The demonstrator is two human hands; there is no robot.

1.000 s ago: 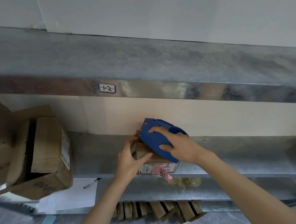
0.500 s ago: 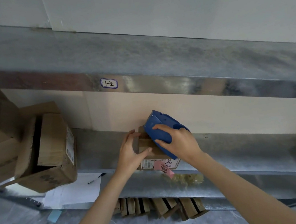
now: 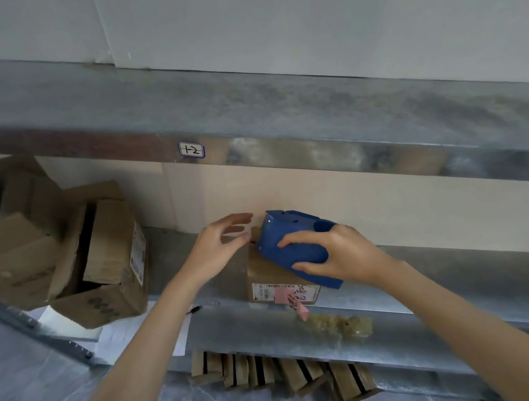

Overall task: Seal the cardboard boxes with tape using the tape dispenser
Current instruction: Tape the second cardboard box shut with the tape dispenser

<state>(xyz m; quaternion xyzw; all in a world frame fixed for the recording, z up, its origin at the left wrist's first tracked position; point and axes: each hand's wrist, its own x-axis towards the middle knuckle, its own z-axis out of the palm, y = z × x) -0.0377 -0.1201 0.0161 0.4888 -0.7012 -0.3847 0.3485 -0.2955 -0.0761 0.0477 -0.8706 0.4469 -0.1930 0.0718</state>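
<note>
A small cardboard box [image 3: 266, 275] is seen lying on the lower metal shelf [image 3: 452, 280], close to its near edge. A pink slip [image 3: 286, 298] is stuck to its near face. The blue tape dispenser [image 3: 295, 243] is set on the box's top, towards the far end. It is gripped from above by the right hand [image 3: 340, 251], whose fingers are curled round its body. The left hand [image 3: 216, 250] is held just left of the box, with its fingers loosely spread and nothing in them. Because of blur there, contact with the box's far left corner cannot be settled. No tape can be made out on the top, most of which is covered by the dispenser.

The step in hand is judged to be the laying of 1 strip along the top seam of this box. For the next move, the box would need to be steadied by the left hand. The dispenser would then be drawn towards the near edge under firm pressure and tipped so that the tape is cut. Larger open cartons [image 3: 105, 255] are seen well apart at the left, and they appear unsealed.
</note>
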